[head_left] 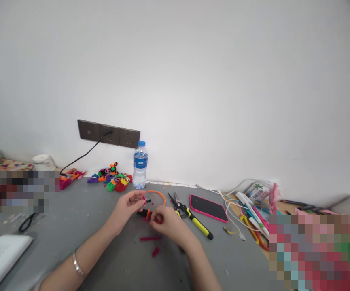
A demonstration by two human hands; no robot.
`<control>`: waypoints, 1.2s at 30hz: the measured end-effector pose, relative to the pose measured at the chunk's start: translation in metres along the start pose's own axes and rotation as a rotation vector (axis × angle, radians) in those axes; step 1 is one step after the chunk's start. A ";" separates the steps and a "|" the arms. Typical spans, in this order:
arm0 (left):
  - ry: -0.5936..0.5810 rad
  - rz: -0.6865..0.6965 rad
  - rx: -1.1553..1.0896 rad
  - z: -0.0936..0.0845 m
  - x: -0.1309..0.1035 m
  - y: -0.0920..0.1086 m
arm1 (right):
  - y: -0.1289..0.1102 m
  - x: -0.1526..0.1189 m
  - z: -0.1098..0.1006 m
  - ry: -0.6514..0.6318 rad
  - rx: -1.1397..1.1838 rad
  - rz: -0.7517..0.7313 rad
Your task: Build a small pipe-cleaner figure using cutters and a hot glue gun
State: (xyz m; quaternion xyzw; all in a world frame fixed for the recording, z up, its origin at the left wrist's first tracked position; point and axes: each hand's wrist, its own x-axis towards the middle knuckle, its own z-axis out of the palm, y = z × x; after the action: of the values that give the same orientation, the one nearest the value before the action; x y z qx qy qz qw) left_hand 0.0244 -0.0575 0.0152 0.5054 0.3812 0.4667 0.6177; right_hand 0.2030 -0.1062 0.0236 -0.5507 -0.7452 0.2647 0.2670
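My left hand [130, 205] is pinched on a small dark pink piece [144, 200] above the grey table. Beside it, my right hand [165, 222] has its fingers curled round a small red piece [159, 219]. Between the hands lies a black and orange item [146, 213], partly covered. An orange fuzzy stem [162, 195] curves behind my right hand. Nearer to me are a dark red strip [150, 238] and a shorter red piece [155, 252]. Yellow and black pruning shears [197, 223] rest just right of my right hand, blades apart.
A water bottle [140, 165] stands near the wall, beside colourful fuzzy figures [118, 181]. A pink-edged phone [208, 208] and white cables [235, 218] lie to the right. At the lower left is a white box [3, 258].
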 end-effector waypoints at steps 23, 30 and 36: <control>-0.139 -0.039 0.051 0.004 -0.004 -0.002 | -0.008 0.010 -0.004 0.186 0.738 0.134; -0.085 -0.005 0.104 0.006 -0.006 0.007 | -0.010 0.011 0.000 0.139 0.699 0.148; -0.058 -0.005 0.066 0.009 -0.008 0.012 | -0.011 0.010 0.003 0.123 0.686 0.122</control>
State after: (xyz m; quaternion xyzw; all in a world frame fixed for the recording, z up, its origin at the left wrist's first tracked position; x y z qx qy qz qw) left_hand 0.0283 -0.0666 0.0288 0.5377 0.3795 0.4374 0.6128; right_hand 0.1914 -0.0995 0.0299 -0.4874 -0.5611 0.4815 0.4645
